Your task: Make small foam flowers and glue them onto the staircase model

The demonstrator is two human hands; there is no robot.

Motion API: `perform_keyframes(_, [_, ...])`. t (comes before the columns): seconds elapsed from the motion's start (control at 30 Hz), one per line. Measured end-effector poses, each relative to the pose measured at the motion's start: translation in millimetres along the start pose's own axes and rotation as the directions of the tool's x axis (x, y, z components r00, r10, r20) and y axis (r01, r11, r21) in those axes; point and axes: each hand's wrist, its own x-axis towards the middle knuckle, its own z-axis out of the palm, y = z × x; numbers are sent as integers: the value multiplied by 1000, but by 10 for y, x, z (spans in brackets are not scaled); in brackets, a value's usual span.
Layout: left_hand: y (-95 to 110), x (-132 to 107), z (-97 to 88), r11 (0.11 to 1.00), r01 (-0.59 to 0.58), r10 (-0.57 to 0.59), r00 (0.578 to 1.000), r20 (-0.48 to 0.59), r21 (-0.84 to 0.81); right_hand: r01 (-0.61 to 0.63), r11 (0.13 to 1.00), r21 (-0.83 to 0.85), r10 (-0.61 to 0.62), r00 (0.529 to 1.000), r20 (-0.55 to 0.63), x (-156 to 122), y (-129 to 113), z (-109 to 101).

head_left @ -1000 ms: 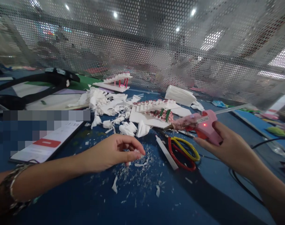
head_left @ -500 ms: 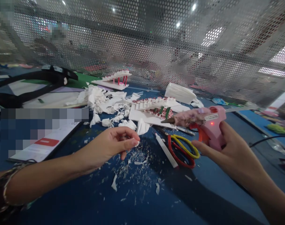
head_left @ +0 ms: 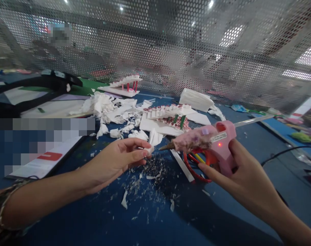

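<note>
Between thumb and fingers, my left hand pinches a small white piece of tissue paper. My right hand is wrapped round the handle of a pink hot glue gun, whose red light is lit. The gun's dark nozzle points left, a short gap from the white piece. A clear glue stick sticks out of its back. Beneath the gun lie scissors with red and yellow handles, partly covered by it, beside a white strip. Just behind stands a small white stair model with red-edged steps and green posts.
Torn white tissue is heaped at the back left, near a second stair model with red posts. A tissue pack lies behind. At left are a phone-like screen and a black strap. Perforated metal closes off the back.
My right hand has brought the glue gun left and slightly down, so its nozzle is now close to the white piece. My left hand has turned slightly, still pinching.
</note>
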Motion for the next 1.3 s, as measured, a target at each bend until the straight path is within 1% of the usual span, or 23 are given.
perform_keyframes(0.17, [3, 8, 4, 999, -44, 43, 998, 36, 16, 74, 997, 3, -74, 997, -5, -14, -28, 23])
perform_keyframes(0.3, [2, 2, -10, 996, -73, 70, 996, 56, 52, 68, 998, 5, -68, 998, 15, -22, -61, 31])
perform_keyframes(0.4, [1, -10, -13, 998, -54, 52, 997, 65, 33, 36, 999, 2, -36, 999, 39, -23, -86, 40])
perform_keyframes(0.47, [3, -16, -8, 999, -45, 44, 996, 82, 13, 25, 1000, 2, -25, 999, 32, -20, -98, 49])
perform_keyframes(0.57, [6, -17, 0, 999, -34, 34, 994, 102, 1, 39, 999, 2, -39, 999, 22, -20, -107, 59])
perform_keyframes(0.83, [-23, -11, -29, 1000, -14, 17, 994, 106, -26, 89, 996, -33, -88, 996, 27, -41, -82, 48])
perform_keyframes(0.93, [-23, -15, -26, 999, -20, 25, 994, 102, -43, 80, 996, -49, -79, 997, 24, -34, -79, 39])
perform_keyframes(1.13, [-11, -15, -19, 999, 2, 2, 995, 99, -43, 90, 994, -60, -89, 996, 9, -32, -70, 22])
perform_keyframes(1.3, [-21, -10, -30, 999, -20, 24, 994, 102, -42, 71, 995, -67, -71, 997, 7, -31, -68, 28])
